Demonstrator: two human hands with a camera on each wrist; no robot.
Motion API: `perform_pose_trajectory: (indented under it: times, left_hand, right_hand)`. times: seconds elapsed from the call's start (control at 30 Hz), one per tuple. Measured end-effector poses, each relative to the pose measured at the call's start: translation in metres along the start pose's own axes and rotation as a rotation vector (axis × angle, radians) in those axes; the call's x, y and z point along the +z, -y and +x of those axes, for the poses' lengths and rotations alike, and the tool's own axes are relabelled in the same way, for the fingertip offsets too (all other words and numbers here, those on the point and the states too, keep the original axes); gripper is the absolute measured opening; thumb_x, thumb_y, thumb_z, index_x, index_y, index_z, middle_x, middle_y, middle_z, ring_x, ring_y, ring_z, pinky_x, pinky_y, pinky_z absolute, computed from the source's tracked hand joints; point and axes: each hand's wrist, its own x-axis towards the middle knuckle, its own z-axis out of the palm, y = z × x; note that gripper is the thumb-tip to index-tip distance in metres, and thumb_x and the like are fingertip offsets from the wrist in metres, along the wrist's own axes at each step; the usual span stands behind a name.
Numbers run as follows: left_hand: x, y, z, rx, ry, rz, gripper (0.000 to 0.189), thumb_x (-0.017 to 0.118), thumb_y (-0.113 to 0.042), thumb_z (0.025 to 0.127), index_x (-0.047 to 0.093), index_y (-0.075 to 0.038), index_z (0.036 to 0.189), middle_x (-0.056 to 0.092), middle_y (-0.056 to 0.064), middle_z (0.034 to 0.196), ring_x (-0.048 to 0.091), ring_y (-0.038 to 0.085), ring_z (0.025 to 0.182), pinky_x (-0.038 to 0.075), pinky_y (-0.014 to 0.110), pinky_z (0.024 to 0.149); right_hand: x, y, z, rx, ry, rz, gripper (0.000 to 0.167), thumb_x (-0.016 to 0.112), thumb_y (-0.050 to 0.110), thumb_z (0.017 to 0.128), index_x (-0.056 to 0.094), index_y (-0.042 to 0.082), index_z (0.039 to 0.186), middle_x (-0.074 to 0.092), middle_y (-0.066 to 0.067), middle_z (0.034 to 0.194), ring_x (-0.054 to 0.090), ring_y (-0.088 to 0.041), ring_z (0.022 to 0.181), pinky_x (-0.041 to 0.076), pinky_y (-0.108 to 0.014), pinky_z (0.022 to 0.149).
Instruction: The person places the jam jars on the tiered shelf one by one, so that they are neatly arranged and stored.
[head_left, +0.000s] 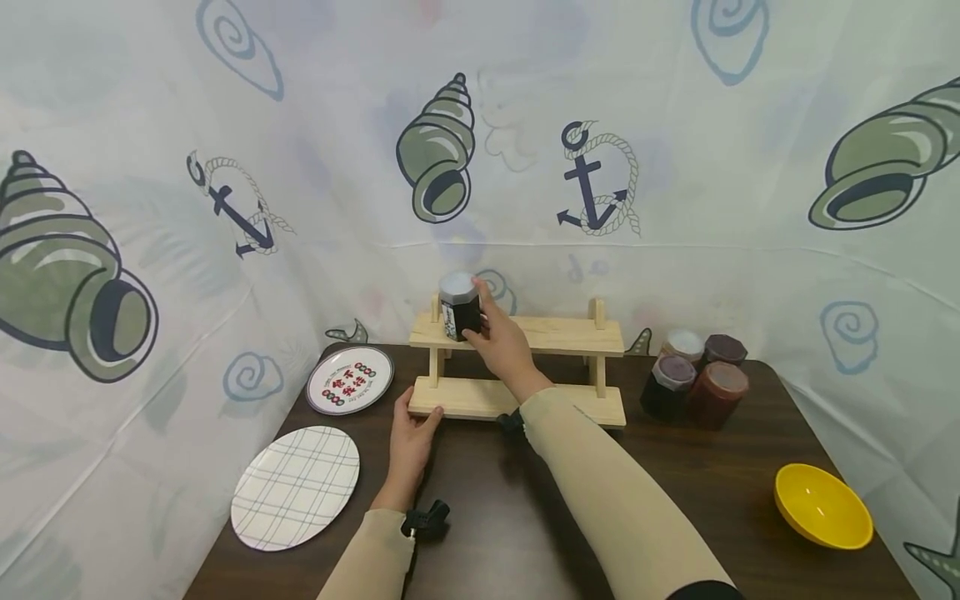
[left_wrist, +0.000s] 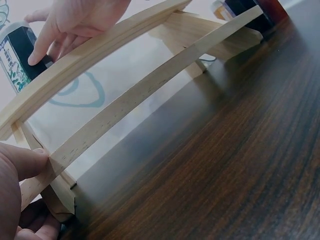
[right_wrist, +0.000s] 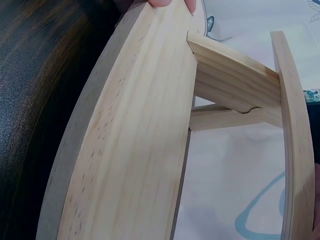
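Observation:
A small two-tier wooden rack [head_left: 472,400] stands at the back of the table. My left hand [head_left: 408,446] grips the left end of its lower board, thumb on top in the left wrist view and fingers underneath. Over the left end of the upper board [head_left: 566,335], my right hand [head_left: 506,346] holds an upright faceted jar [head_left: 461,312] between thumb and fingers. Dark contents, a pale lid and a printed label [left_wrist: 14,62] mark this jar. Its base overlaps the upper board in the head view. In the right wrist view the lower board [right_wrist: 125,140] fills the middle, with the jar mostly hidden.
Several similar jars [head_left: 720,390] cluster right of the rack. A yellow bowl [head_left: 823,506] sits near the right edge. On the left lie a plate with red print [head_left: 321,385] and a white checked plate [head_left: 296,487]. A patterned cloth [head_left: 517,275] hangs behind the table.

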Motion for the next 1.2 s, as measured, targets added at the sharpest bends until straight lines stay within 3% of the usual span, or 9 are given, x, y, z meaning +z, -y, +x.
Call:
perform_pose_trajectory:
  times: [0.47,0.67,0.87,1.07,1.2]
  left_hand:
    - [-0.002,-0.003,0.0,0.023,-0.014,0.001,0.078,0.072,0.0,0.103,0.028,0.0,0.168,0.04,0.03,0.169,0.044,0.04,0.154,0.046,0.01,0.103]
    - [-0.003,-0.005,-0.002,0.025,-0.014,0.049,0.078,0.073,-0.004,0.104,0.028,-0.001,0.168,0.04,0.029,0.169,0.045,0.039,0.154,0.047,0.023,0.113]
    - [-0.006,-0.001,-0.003,0.019,-0.01,0.042,0.08,0.074,-0.004,0.103,0.028,-0.001,0.168,0.037,0.026,0.172,0.041,0.035,0.158,0.041,0.043,0.125]
    - [-0.005,-0.001,-0.004,0.03,-0.013,0.031,0.078,0.074,-0.003,0.103,0.031,-0.002,0.168,0.04,0.026,0.17,0.043,0.037,0.156,0.046,0.026,0.115]
    - [-0.005,-0.003,-0.003,0.027,-0.009,0.06,0.079,0.074,-0.004,0.103,0.03,-0.002,0.168,0.041,0.026,0.169,0.045,0.038,0.155,0.046,0.034,0.118]
  right_hand:
    - [0.003,0.002,0.005,-0.006,0.006,-0.06,0.102,0.075,0.032,0.104,0.003,0.054,0.172,0.05,-0.015,0.169,0.067,-0.03,0.138,0.059,-0.04,0.107]
    - [0.001,0.003,0.004,-0.026,0.033,-0.024,0.105,0.075,0.03,0.105,-0.002,0.059,0.169,0.043,-0.012,0.174,0.063,-0.032,0.143,0.056,-0.04,0.112]
    - [-0.003,0.004,-0.012,-0.07,0.107,0.147,0.106,0.075,0.027,0.106,-0.005,0.047,0.173,0.019,-0.007,0.183,0.04,-0.037,0.16,0.043,-0.051,0.125]
    - [-0.023,0.007,-0.037,-0.074,0.121,0.033,0.101,0.073,0.039,0.106,-0.002,0.049,0.173,0.017,0.001,0.184,0.029,-0.037,0.166,0.032,-0.066,0.129]
    - [-0.042,0.002,-0.06,-0.053,0.098,-0.012,0.099,0.073,0.04,0.106,0.0,0.052,0.172,0.023,-0.001,0.183,0.029,-0.037,0.166,0.032,-0.068,0.128]
